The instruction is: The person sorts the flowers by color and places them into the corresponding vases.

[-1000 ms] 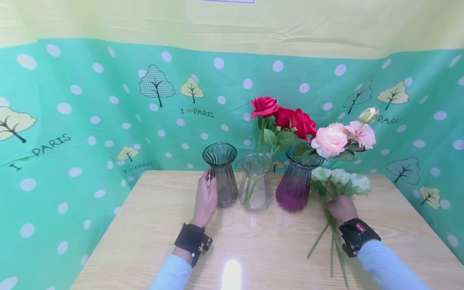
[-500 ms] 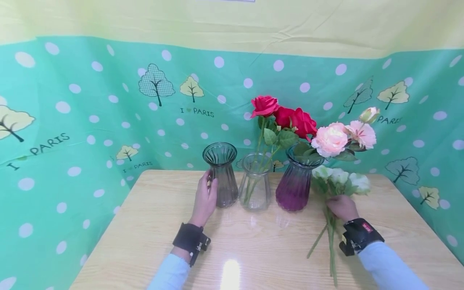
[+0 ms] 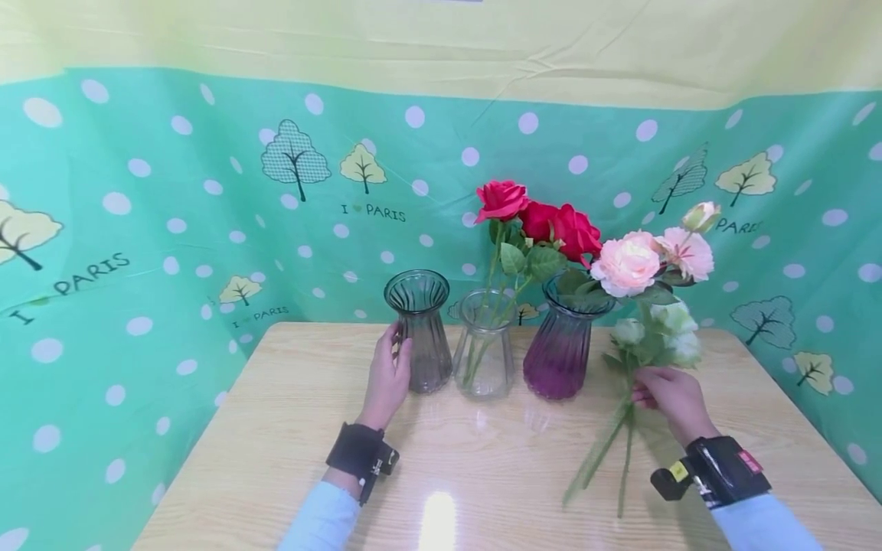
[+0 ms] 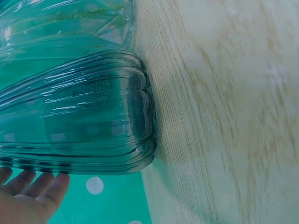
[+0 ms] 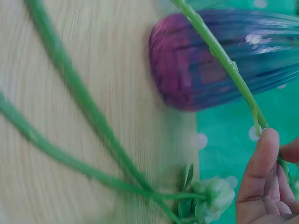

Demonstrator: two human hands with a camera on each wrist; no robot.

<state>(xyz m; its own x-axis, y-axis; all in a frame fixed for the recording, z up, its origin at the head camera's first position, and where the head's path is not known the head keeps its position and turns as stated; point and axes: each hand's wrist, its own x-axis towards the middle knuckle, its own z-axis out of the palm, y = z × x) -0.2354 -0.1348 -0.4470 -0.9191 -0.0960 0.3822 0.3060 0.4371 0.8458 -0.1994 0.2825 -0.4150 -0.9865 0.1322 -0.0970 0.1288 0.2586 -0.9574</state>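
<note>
My left hand (image 3: 389, 379) rests its fingertips against the left side of a grey ribbed glass vase (image 3: 427, 356). The left wrist view shows those fingers (image 4: 52, 189) nearly straight along the glass. At the right, my right hand (image 3: 675, 396) pinches the green stem (image 5: 229, 65) of a white artificial flower (image 3: 671, 315) between thumb and fingers. Other white blooms (image 5: 218, 195) with stems lie on the table beneath it. Near that hand stands a purple-tinted vase (image 3: 556, 367) with pink flowers (image 3: 628, 265). Between the two vases, a clear vase (image 3: 485, 375) holds red roses (image 3: 501, 200).
The three vases stand upright in a row near the back of the wooden table (image 3: 510, 474). Behind it hangs a green and yellow patterned cloth (image 3: 386, 184). Leaves and pink blooms overhang the space beside the purple vase.
My right hand has lifted a white flower by its stem and shifted slightly right, its wrist turning. The stem ends have swung left. My left hand stays at the grey vase.
</note>
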